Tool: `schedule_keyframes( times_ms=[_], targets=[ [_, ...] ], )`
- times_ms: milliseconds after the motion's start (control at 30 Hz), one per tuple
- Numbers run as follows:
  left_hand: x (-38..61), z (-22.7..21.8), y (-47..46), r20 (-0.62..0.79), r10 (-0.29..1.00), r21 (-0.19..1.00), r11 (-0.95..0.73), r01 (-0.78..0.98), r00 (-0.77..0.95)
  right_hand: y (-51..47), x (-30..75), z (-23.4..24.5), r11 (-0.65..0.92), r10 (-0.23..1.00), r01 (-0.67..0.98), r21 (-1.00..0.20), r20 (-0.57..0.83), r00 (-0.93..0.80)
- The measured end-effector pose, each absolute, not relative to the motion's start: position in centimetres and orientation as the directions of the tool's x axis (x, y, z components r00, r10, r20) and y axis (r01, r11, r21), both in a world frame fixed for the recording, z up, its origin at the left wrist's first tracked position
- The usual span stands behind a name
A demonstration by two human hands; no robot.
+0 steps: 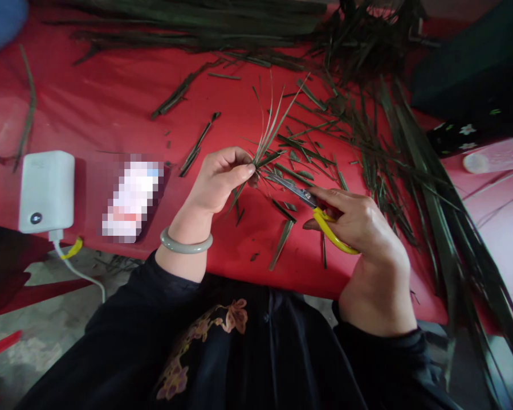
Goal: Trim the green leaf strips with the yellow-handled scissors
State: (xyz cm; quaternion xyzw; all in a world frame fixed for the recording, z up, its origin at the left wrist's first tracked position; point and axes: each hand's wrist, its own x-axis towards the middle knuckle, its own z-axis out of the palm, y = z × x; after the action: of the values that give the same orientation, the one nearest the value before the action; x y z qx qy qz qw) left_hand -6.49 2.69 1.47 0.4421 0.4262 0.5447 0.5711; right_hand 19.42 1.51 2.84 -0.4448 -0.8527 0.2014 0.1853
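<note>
Over the middle of the red table [222, 250], my left hand [226, 176] pinches a small bundle of thin green leaf strips [268, 134] between thumb and fingers. The strips fan upward and away from me, and a few short ends poke out below the grip. My right hand [354, 219] holds yellow-handled scissors [331, 233], with fingers in the handle loops. The metal blades point left and reach the base of the bundle, close to my left fingertips. Whether the blades touch a strip I cannot tell.
Cut leaf pieces [308, 151] lie scattered across the table. Long dark leaves [436, 188] run down the right side, and more leaves [205, 28] are piled at the back. At left are a white power bank [47, 191] with a cable [74, 267] and a blurred phone [132, 199].
</note>
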Motion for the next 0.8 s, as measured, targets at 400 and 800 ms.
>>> schedule_keyframes(
  times_ms=[400, 800],
  targets=[
    [-6.49, 1.34, 2.78, 0.007, 0.999, 0.968, 0.005, -0.251, 0.048, 1.43, 19.41, 2.91, 0.534, 0.829, 0.682, -0.5, 0.148, -0.54],
    [-6.4, 1.54, 2.77, 0.014, 0.998, 0.964, 0.001, -0.268, 0.054, 1.57, 19.34, 2.82, 0.513, 0.839, 0.692, -0.508, 0.128, -0.528]
  ],
)
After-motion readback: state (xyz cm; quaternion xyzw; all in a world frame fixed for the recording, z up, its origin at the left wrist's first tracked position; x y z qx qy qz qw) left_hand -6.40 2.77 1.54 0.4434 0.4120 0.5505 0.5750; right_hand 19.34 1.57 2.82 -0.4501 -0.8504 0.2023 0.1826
